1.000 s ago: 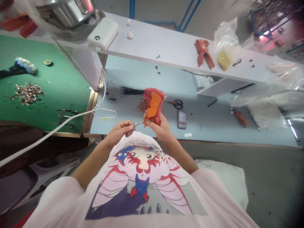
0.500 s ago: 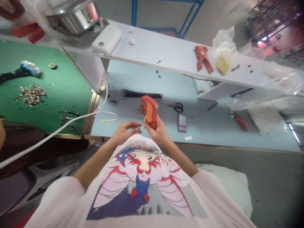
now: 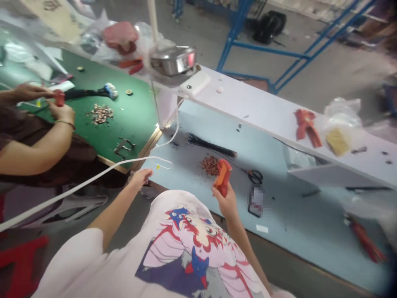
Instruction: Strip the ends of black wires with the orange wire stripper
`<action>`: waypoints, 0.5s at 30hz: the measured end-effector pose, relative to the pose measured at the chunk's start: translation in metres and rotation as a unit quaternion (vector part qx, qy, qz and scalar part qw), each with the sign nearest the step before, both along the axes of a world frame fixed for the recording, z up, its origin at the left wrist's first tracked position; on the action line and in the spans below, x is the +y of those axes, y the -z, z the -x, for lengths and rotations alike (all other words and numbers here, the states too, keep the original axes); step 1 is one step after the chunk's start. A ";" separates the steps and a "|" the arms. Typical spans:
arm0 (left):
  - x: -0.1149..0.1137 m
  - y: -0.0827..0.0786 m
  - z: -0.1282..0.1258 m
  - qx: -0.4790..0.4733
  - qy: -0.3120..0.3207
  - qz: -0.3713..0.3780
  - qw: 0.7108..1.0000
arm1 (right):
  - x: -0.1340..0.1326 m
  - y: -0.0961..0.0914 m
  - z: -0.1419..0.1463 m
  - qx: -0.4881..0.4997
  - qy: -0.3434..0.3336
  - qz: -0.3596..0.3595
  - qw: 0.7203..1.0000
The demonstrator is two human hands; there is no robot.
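My right hand (image 3: 227, 202) is wrapped round a red and orange wire stripper (image 3: 223, 176), its head tilted up over the pale blue table. Beside the stripper's head lies a heap of small copper-coloured scraps (image 3: 209, 164). Behind that heap stretches a bundle of black wires (image 3: 212, 145). At the table's left front edge is my left hand (image 3: 141, 179), its fingers curled together near the white cable (image 3: 124, 162). Whatever those fingers hold, if anything, is too small to make out.
Scissors (image 3: 254, 177) and a phone (image 3: 256, 200) lie to the right of my right hand. A raised white shelf (image 3: 263, 107) runs along the back, carrying another red tool (image 3: 307, 127). On the left, a co-worker's hands (image 3: 63, 109) hold a red tool at a green table (image 3: 136, 120).
My view has swung left, bringing a co-worker into sight. My left hand has moved away from the wire stripper to the left edge; my right hand keeps its hold on it.
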State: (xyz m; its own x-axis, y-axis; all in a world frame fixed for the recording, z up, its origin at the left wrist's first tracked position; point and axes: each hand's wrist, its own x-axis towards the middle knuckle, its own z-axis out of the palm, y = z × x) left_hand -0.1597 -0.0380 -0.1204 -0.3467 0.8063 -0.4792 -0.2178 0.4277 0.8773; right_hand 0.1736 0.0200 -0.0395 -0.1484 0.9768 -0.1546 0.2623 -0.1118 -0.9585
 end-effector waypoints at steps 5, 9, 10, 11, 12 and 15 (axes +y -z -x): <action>0.013 -0.014 0.077 0.028 -0.235 0.008 0.972 | -0.006 0.018 -0.006 -0.015 0.004 0.051 0.999; 0.036 -0.035 0.109 0.030 -0.307 -0.020 0.951 | -0.006 0.021 -0.006 -0.022 -0.005 0.049 0.999; 0.041 -0.039 0.113 0.030 -0.312 -0.023 0.949 | -0.005 0.020 -0.005 -0.025 -0.006 0.047 0.999; 0.045 -0.041 0.115 0.030 -0.311 -0.022 0.950 | -0.004 0.020 -0.004 -0.028 -0.007 0.045 0.999; 0.048 -0.042 0.114 0.028 -0.304 -0.018 0.952 | -0.004 0.019 -0.004 -0.030 -0.007 0.045 0.999; 0.044 -0.034 0.095 0.018 -0.233 0.025 0.972 | -0.005 0.016 -0.001 -0.022 -0.005 0.053 0.998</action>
